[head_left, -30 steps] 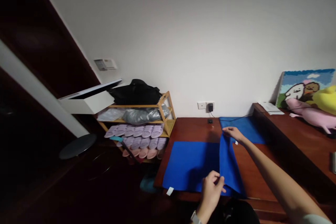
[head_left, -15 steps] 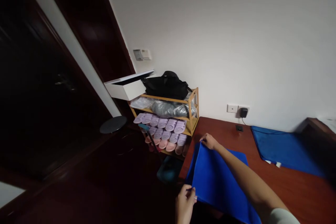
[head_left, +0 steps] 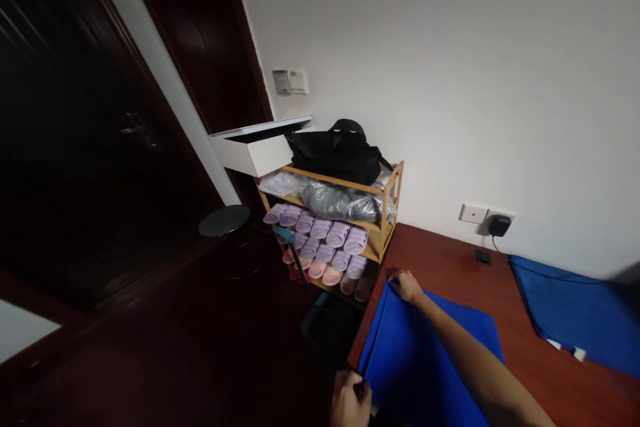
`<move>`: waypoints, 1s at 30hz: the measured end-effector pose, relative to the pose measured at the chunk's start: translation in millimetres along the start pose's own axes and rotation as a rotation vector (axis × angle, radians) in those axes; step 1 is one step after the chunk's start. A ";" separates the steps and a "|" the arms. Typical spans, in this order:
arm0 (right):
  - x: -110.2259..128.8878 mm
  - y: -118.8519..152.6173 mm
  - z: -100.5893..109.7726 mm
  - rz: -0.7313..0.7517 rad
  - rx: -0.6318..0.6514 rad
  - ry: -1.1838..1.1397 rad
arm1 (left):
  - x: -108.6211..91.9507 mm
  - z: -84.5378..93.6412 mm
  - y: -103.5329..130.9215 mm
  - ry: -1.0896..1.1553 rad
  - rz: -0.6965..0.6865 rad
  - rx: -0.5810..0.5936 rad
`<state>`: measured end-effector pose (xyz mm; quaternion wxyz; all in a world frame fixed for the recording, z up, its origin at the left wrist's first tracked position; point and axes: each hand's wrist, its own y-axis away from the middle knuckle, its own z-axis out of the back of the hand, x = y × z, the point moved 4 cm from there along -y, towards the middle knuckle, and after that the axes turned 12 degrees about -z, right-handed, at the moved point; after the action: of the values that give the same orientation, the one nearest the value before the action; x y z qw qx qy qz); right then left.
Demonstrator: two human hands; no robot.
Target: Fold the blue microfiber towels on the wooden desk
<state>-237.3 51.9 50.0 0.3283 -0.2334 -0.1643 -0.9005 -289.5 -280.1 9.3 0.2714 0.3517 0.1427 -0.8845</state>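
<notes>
Along the left edge of the desk [head_left: 433, 253], blue cloth [head_left: 407, 340] now folded over
Left hand [head_left: 351, 403], right hand [head_left: 406, 285] pinching it, layers nearly lined up

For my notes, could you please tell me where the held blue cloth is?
In the head view, the blue cloth lies right of bottom centre, on the table's left end, near the slipper rack.

Two hands, one left hand [head_left: 351, 401] and one right hand [head_left: 406, 288], are working at one table [head_left: 435, 253], where I'm counting two blue cloths [head_left: 400, 340]. Two white tags [head_left: 579, 353] are showing on the farther one. One rack [head_left: 385, 213] is carrying one black bag [head_left: 337, 155] and six lilac slippers [head_left: 338, 235] in the upper row; the lower rows are defying my count. Two switch panels [head_left: 299, 82], two socket plates [head_left: 473, 213] and one stool [head_left: 225, 220] are showing too.
</notes>
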 end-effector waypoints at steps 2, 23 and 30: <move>0.8 -1.6 0.3 -0.030 -0.003 -0.015 | 4.1 -1.0 -1.5 0.063 -0.075 -0.087; 4.6 171.3 210.3 0.151 -0.173 -0.564 | -97.7 114.4 -4.0 0.523 -0.317 -0.373; -0.9 306.0 312.5 0.172 -0.392 -0.704 | -215.5 203.1 10.3 0.507 -0.691 -0.292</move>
<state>65.3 -30.9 354.8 0.2754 -0.5984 -0.0716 -0.7490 -263.8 -296.6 304.0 -0.0364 0.4469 0.4369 -0.7798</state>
